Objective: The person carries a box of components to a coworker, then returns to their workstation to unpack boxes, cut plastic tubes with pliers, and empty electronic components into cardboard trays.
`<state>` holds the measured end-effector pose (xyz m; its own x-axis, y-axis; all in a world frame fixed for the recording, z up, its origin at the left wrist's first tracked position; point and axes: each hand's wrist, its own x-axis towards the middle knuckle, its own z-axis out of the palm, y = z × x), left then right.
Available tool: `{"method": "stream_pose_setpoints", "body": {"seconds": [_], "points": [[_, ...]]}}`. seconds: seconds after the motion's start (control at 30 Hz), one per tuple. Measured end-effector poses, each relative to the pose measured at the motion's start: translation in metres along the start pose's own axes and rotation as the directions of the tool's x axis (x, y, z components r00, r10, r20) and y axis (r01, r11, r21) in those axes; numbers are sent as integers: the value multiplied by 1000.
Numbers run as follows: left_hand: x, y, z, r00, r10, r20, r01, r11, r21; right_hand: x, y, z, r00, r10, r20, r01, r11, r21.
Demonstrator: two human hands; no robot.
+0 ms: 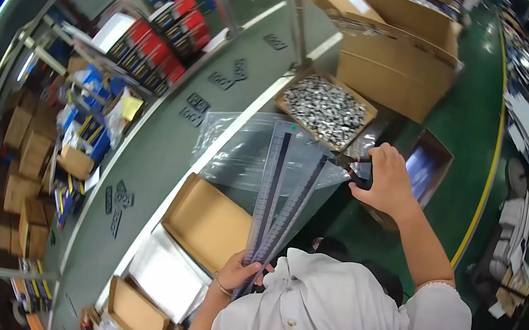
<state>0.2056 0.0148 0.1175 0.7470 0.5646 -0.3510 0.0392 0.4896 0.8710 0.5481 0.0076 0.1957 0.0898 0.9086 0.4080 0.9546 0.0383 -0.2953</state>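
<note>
A grey-green belt [162,148] with a white edge runs beside a green floor [475,95] in a cluttered workroom. The left grip [239,271] is closed around the near ends of two long, marked strips [268,187], which spread apart towards their far ends, in front of a shallow box [367,121] of small metal pieces [326,109]. The right grip [385,178] is clamped on the dark handles of some pliers [360,172], well apart from the left one. The pliers' tip is at the far end of the right-hand strip; whether it pinches the strip I cannot tell. Clear plastic [233,146] lies beside the strips, and an open brown box [210,219] sits near the left grip.
</note>
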Motion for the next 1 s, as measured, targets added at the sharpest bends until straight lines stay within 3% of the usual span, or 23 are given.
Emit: {"method": "stream_pose_setpoints", "body": {"seconds": [0.27, 0.4, 0.5, 0.97, 1.0], "points": [[68, 31, 9, 967, -109, 230, 83, 989, 123, -33, 32, -39, 953, 295, -63, -300, 951, -74], [86, 40, 16, 951, -125, 281, 72, 979, 192, -47, 42, -48, 931, 327, -163, -346, 932, -108], [99, 39, 19, 924, -146, 354, 74, 975, 210, -58, 50, -55, 917, 388, -97, -399, 902, -164], [111, 41, 23, 890, -241, 387, 138, 952, 274, -71, 68, -29, 864, 500, -61, -501, 842, -202], [113, 38, 23, 891, -249, 380, 143, 948, 285, -72, 74, -23, 839, 540, -66, -544, 836, -73]]}}
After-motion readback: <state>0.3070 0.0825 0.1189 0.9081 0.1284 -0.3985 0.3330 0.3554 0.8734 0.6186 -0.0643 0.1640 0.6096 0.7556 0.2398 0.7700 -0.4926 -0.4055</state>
